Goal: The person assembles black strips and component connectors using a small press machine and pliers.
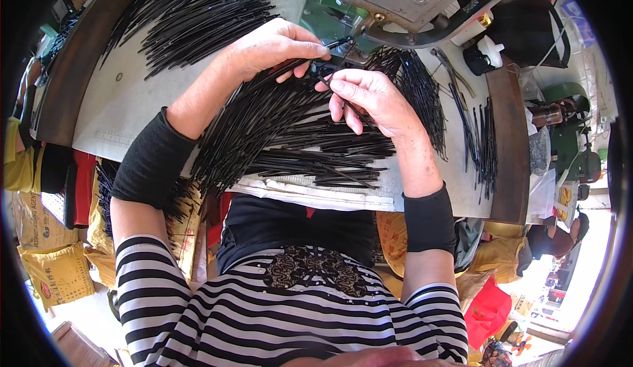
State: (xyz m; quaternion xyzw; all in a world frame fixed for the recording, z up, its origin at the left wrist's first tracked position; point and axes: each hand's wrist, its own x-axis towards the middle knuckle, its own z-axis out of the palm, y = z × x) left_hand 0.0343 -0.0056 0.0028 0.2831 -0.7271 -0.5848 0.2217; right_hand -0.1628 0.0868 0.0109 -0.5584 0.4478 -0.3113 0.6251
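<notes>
My left hand [280, 45] is closed in a pinch around a thin black strip at the foot of a machine. Lower and to the right, my right hand [370, 98] grips another slim black strip [355, 109] between thumb and fingers. A broad pile of black strips [264, 120] fans out under both hands, and a smaller stack [323, 164] lies nearer my body. Just beyond my fingertips stands the machine [415, 1], with a grey metal plate and green parts. The exact contact of the strips with the machine is hidden by my fingers.
More black strips [204, 31] lie in bundles at the far left of the pale table [105, 103], and a small bundle [486, 146] sits at its right. Metal pliers-like tongs [453, 70] rest beside the machine. A black pot with a white cap [486, 54] stands there too.
</notes>
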